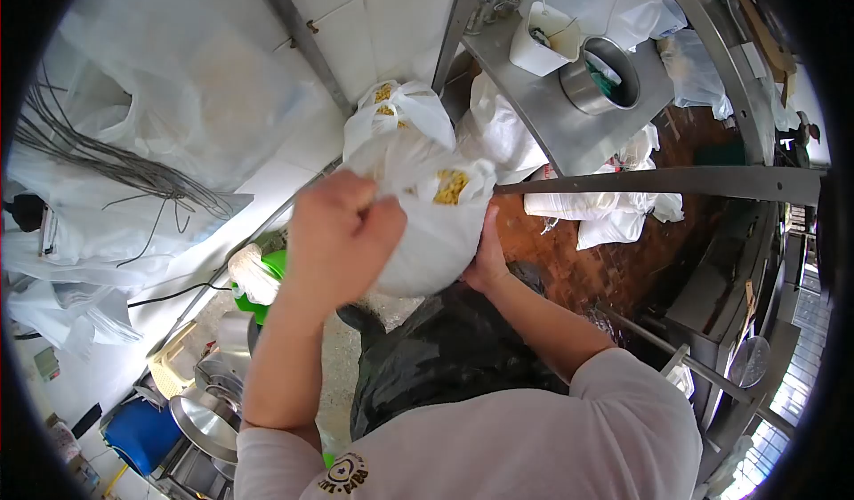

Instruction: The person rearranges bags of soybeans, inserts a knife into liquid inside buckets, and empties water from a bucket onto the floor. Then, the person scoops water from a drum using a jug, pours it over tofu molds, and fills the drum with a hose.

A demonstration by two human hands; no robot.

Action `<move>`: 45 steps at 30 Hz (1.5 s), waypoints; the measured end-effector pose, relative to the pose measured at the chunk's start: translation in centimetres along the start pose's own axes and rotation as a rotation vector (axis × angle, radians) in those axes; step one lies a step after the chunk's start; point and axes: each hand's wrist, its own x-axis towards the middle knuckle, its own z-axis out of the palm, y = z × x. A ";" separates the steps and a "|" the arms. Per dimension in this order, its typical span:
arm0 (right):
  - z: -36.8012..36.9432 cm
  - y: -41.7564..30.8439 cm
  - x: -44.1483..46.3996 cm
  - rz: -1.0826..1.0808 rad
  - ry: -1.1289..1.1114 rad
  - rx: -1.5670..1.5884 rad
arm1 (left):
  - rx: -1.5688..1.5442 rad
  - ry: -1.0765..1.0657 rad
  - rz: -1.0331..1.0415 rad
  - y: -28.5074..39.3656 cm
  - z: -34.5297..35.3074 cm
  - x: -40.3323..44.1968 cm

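A full white plastic bag (431, 242) hangs in front of me, with yellow pieces showing through its opening. My left hand (342, 233) is closed in a fist at the bag's near left side, gripping its plastic. On the other side, my right hand (487, 255) presses against the bag low down, its fingers partly hidden behind it. Just beyond stands a second white bag (400, 117) of similar yellow pieces, against the tiled wall. Below the held bag lies a large black plastic bag (445, 349).
A metal table (525, 100) at the back right bears a white bucket (544, 42) and a steel pot (600, 77). A metal bar (658, 182) crosses on the right. White sacks (614, 215) lie on the brown floor. Metal bowls (209, 415) stand at lower left.
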 end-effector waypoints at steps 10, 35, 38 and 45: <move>0.1 4.7 19.3 -0.468 0.296 -0.277 | 0.384 -0.014 0.319 -8.9 3.5 13.0; 3.9 -9.5 22.3 -0.936 0.450 -1.572 | 0.502 0.204 0.150 -24.6 12.1 10.8; 2.6 -11.5 19.5 -0.969 0.313 -1.449 | 0.486 0.197 0.231 -20.2 8.9 8.8; 2.2 -4.6 21.0 -1.154 0.439 -1.974 | 0.341 -0.044 -0.037 -25.3 9.2 -6.8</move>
